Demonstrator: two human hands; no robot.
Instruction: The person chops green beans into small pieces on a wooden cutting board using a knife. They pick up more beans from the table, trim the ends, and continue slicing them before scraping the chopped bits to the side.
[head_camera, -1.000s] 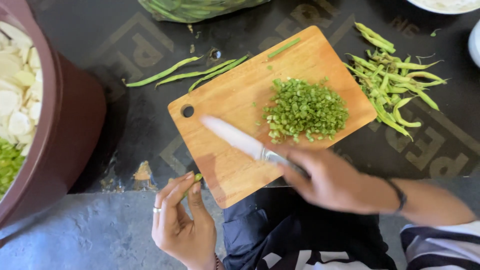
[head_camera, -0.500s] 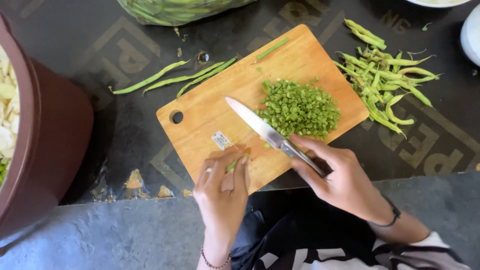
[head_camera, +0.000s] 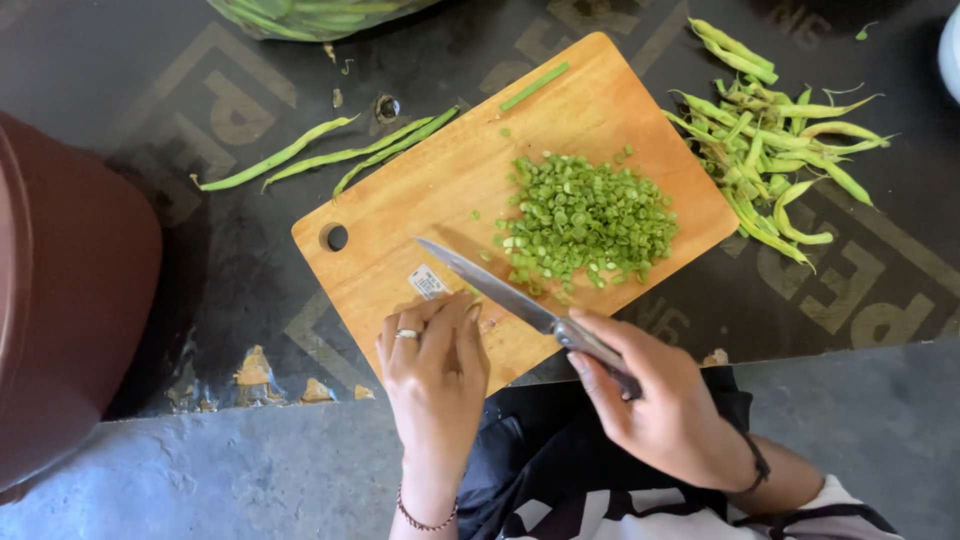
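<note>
Dark patterned counter (head_camera: 150, 60), grey floor below its near edge. Since a second ago the left hand (head_camera: 435, 365) has moved from off the counter onto the board's (head_camera: 420, 200) near edge, fingers (head_camera: 468, 335) flat, gripping nothing. The right hand (head_camera: 660, 400) remains closed on the knife (head_camera: 500, 290), blade now nearer the chopped beans (head_camera: 590, 220) at board centre. Judgement: gathering for more chopping.

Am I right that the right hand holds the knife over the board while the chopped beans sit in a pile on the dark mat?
Not quite: in the head view the chopped beans lie on the wooden board, not the mat. The right hand does hold the knife over it.
</note>
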